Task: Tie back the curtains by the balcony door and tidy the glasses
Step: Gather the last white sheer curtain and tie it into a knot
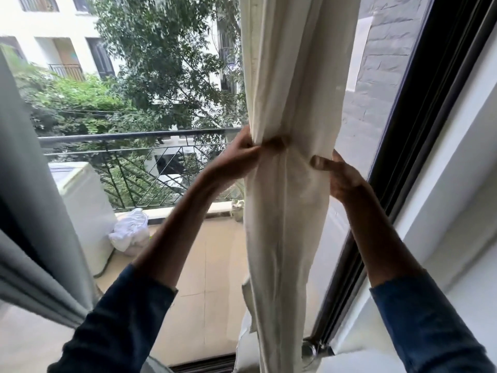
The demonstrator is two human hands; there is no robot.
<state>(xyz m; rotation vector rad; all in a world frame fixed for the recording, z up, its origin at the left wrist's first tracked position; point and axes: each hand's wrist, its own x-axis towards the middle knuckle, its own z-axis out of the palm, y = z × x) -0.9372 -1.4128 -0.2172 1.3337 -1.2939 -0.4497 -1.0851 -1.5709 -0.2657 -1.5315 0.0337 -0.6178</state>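
Curtain: cream curtain [290, 76], bunched narrow at its middle.
Left hand [239, 154]: pinches the curtain's left side.
Right hand [338, 176]: wraps the curtain's right edge, fingers hidden behind.
Left of curtain: railing [134, 135], washing machine [83, 205], grey curtain [27, 184].
Right of curtain: black door frame [419, 117].

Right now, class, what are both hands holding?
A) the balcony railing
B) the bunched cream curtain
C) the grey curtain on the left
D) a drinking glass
B: the left hand pinches the cream curtain at its gathered waist, and the right hand grips the opposite side.
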